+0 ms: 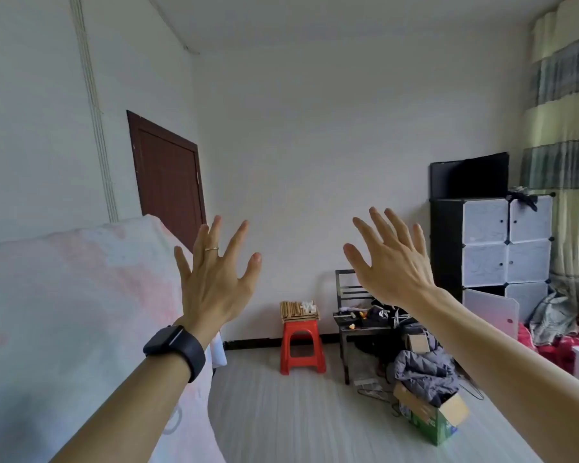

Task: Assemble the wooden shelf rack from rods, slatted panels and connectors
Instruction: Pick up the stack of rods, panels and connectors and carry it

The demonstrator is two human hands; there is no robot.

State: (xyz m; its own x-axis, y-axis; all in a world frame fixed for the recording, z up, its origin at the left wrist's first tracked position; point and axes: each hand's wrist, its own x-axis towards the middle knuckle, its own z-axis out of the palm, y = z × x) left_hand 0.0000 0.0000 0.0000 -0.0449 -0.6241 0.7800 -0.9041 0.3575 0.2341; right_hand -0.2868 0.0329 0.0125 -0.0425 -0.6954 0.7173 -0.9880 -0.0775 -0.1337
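**Both hands raised, rack parts stacked on the red stool**

We list first the left hand (214,282), lifted at centre left of the frame with its back toward us. Its grip is spread, fingers straight and fanned apart. It wears a thin ring (212,249) on one finger and a dark watch (176,349) on the wrist.

The right hand (391,265) is lifted at centre right, its grip likewise spread, fingers straight and slightly tilted to the left.

Between and below the two hands, against the far wall, we note a red stool (302,345). On its seat lie the rods (293,309) in a row, the white connectors (309,307) just beside them at the right, and the slatted panels (301,318) stacked flat beneath both. All are well apart from either hand.

We also note:
- Just right of the stool, a dark chair (348,289) piled with clutter.
- Lower right, a cardboard box (428,416) on the floor, a grey jacket (422,369) spilling over it.
- Right, a cube cabinet (505,242) with white doors.
- Left of centre, a brown door (168,185).
- Lower left, a pale pink cloth (64,295).
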